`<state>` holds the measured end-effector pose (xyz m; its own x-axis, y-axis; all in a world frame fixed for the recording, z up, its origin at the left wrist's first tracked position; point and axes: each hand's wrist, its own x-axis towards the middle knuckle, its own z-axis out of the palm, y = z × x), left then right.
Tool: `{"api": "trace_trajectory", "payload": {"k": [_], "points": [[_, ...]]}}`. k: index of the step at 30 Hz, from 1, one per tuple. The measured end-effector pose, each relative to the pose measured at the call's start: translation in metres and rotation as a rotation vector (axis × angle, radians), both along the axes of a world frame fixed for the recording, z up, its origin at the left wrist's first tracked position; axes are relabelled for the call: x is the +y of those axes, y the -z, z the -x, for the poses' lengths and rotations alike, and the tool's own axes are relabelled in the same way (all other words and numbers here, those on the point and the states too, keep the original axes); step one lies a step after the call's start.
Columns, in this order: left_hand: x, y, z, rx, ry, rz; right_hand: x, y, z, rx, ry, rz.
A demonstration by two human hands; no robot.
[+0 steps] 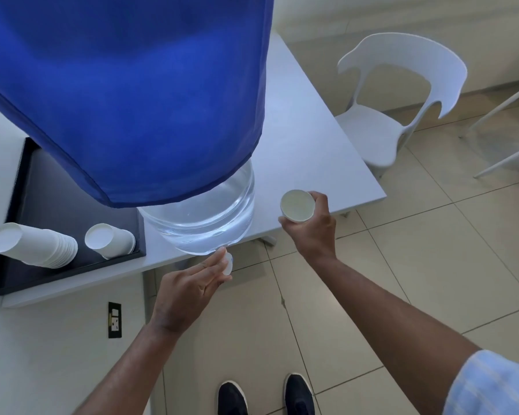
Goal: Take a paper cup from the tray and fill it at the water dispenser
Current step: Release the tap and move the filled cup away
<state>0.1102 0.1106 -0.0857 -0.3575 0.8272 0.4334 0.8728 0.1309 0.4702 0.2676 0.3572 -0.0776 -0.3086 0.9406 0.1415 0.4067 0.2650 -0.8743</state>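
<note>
The right hand (310, 232) holds the paper cup (297, 205) upright, fingers wrapped round its wall, mouth up and empty. The cup hangs over the floor just off the counter (312, 151) edge, to the right of the water bottle (204, 217) and apart from it. The left hand (189, 292) has its fingertips (221, 257) on the small white tap (229, 263) at the bottom of the bottle; that grip is narrow, pinching or pressing the tap, though I cannot tell whether it has been opened.

The main risk is timing: the cup is not under the tap, so if the tap opens now, water would fall straight to the tiled floor (402, 265) near the shoes (298, 393). A thin paper cup may also buckle if squeezed as it fills, and a cup held off-centre could let the stream hit the rim and splash.

The blue cover (126, 94) hides most of the bottle, so the water level is unclear. The spout's opening sits behind the left fingers, and its direction cannot be made out. The black tray (69, 187) is partly covered by the blue cloth; on it two lots of spare cups (33, 245) lie on their sides. A white chair (402, 97) stands beyond the counter.
</note>
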Motion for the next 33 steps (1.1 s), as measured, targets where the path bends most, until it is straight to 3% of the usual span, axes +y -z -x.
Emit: {"api": "trace_trajectory", "payload": {"k": [25, 33], "points": [[0.000, -0.004, -0.016, -0.184, -0.152, 0.130, 0.054, 0.021, 0.029, -0.095, -0.138, 0.241], [0.007, -0.032, -0.030, -0.135, -0.243, 0.327, 0.050, 0.006, 0.006, -0.212, -0.190, 0.304]]}}
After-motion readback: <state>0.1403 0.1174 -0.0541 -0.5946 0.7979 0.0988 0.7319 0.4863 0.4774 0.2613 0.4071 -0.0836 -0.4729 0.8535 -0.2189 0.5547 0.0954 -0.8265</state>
